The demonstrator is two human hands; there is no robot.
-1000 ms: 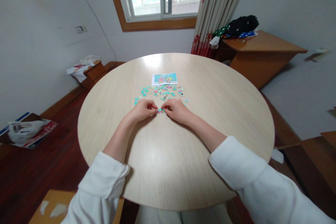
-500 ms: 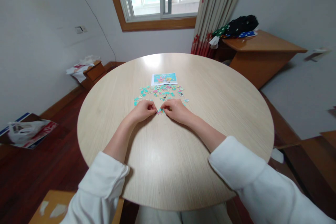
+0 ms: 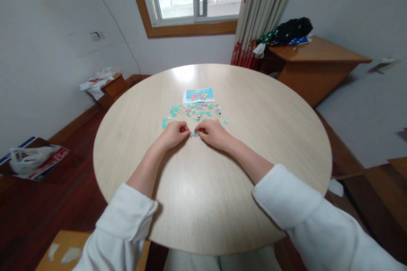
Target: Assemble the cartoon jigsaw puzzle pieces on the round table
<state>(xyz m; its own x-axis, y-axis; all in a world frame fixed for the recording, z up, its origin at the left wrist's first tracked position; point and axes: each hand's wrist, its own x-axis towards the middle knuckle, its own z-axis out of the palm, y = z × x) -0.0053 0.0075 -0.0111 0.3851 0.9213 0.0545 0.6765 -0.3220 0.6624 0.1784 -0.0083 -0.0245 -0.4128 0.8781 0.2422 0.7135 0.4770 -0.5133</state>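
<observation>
Apparently the step in hand is lining up or fitting small jigsaw pieces, for both hands meet over a small cluster of pieces [image 3: 194, 135] lying flat on the round table [image 3: 190, 203]. The left hand [image 3: 174, 133] is at the cluster's left end, thumb and fingertips drawn in toward each other; the right hand [image 3: 214, 133] mirrors it at the right end, fingers bent and covering part of that side. Whether either one pinches a piece or just steadies the edge, I cannot tell, since the parts are tiny and the fingers hide them. Nor can I tell whether the pieces between the hands are locked together or only laid side by side.

Just beyond the hands, loose pieces [image 3: 174, 111], mostly turquoise with some pink and pale ones, lie scattered, and behind them a printed picture [image 3: 199, 95] rests flat, showing colourful figures on a blue ground. As I judge it, the next move calls for small, light fingertip work: keeping one end of the cluster from sliding while the other side is nudged square and pressed down, with the edges checked against the printed picture
</observation>
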